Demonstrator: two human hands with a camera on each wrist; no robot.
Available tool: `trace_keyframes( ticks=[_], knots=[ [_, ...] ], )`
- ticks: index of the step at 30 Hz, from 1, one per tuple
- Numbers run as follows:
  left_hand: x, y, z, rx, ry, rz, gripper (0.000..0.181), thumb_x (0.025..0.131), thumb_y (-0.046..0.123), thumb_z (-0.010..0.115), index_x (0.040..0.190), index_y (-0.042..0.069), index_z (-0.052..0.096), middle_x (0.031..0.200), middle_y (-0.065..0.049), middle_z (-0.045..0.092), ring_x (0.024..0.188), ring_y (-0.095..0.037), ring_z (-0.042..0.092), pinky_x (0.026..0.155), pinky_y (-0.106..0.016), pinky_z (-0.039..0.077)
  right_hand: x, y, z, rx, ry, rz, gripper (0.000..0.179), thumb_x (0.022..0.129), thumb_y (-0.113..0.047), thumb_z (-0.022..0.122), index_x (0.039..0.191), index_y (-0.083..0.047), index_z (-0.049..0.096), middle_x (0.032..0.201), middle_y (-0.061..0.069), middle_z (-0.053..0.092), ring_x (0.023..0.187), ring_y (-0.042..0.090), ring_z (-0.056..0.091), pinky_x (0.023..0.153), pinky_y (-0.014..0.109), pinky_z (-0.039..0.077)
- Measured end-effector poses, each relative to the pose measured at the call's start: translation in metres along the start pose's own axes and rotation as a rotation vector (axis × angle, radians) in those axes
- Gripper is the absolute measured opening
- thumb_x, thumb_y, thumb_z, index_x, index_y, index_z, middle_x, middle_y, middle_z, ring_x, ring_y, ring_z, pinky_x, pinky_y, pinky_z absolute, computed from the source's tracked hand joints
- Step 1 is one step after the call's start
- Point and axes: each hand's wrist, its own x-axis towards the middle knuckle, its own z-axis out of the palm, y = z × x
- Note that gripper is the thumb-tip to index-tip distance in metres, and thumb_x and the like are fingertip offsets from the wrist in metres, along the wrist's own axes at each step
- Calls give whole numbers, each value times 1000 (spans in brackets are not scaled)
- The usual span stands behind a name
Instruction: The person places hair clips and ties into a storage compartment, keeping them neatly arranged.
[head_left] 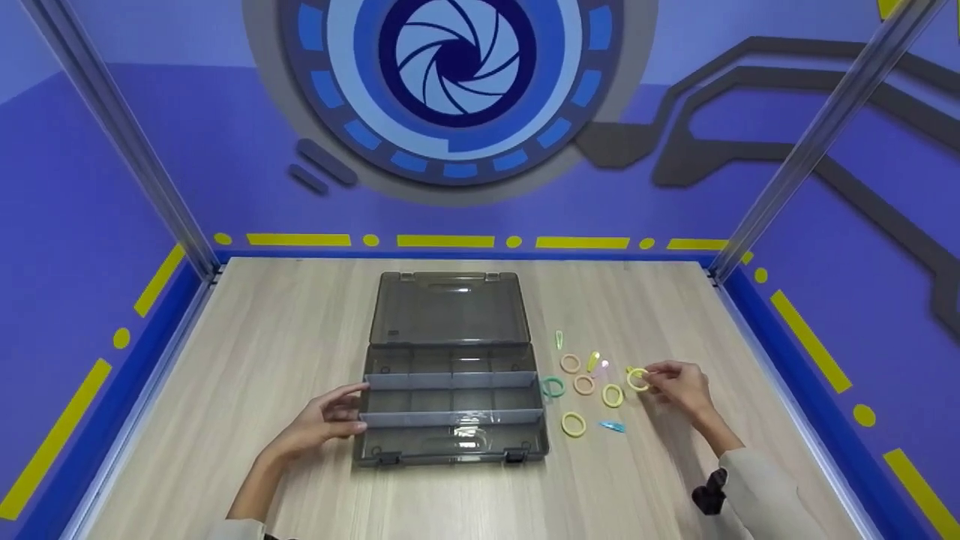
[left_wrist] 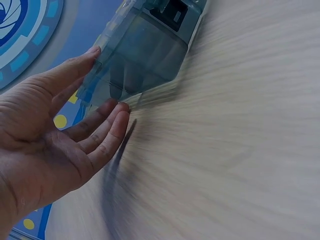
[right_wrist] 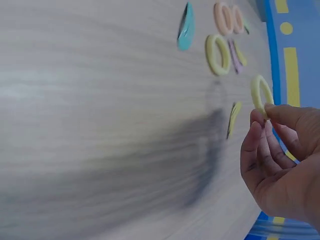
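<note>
A smoky see-through compartment box point(head_left: 451, 456) lies on the table with its lid point(head_left: 450, 307) folded back. Pale dividers cross it from side to side. My left hand point(head_left: 319, 421) touches the box's left wall, fingers extended; the left wrist view shows the thumb at its upper edge. To the right of the box, my right hand point(head_left: 682, 390) pinches a yellow hair tie point(right_wrist: 257, 95) between thumb and fingertips, above the table. Below it lies a yellow hair clip point(right_wrist: 233, 120). Nearby lie another yellow hair tie point(head_left: 613, 396) and a blue hair clip point(head_left: 612, 427).
Between box and right hand are a green hair tie point(head_left: 553, 387), peach hair ties point(head_left: 583, 376), a yellow hair tie point(head_left: 574, 413), a pink hair clip point(head_left: 604, 366) and a green hair clip point(head_left: 559, 340). Blue printed walls point(head_left: 465, 217) and metal posts point(head_left: 817, 142) bound the table.
</note>
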Motion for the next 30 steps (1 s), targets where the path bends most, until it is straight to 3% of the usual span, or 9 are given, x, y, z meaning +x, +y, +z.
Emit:
trace_keyframes(
  ticks=[10, 18, 24, 30],
  knots=[
    [-2, -3, -1, -34, -14, -24, 78, 95, 15, 73, 158, 1, 30, 146, -38, 40, 107, -18, 60, 85, -33, 57, -1, -41, 15, 190, -126, 78, 34, 96, -8, 69, 122, 11, 65, 91, 8, 76, 73, 12, 74, 66, 25, 61],
    [0, -2, 2, -47, -47, -19, 78, 96, 14, 72, 158, -1, 28, 144, -38, 39, 98, -15, 61, 80, -32, 57, -7, -61, 28, 213, -237, 45, 34, 97, -6, 66, 125, 12, 62, 93, 10, 73, 80, 16, 74, 69, 29, 62],
    [-1, -2, -1, -44, -42, 15, 76, 96, 12, 71, 158, -2, 28, 141, -37, 39, 94, -12, 60, 77, -30, 57, -6, -75, 39, 240, -346, 3, 35, 98, -10, 65, 126, 11, 61, 91, 3, 74, 79, 12, 73, 70, 29, 62],
    [-1, -4, 1, -47, -48, 1, 76, 96, 13, 71, 159, 0, 29, 142, -36, 39, 96, -12, 60, 79, -30, 58, -6, -90, 53, 212, -383, -34, 30, 97, -10, 66, 121, 8, 67, 89, 2, 73, 76, 11, 70, 63, 23, 58]
  ],
)
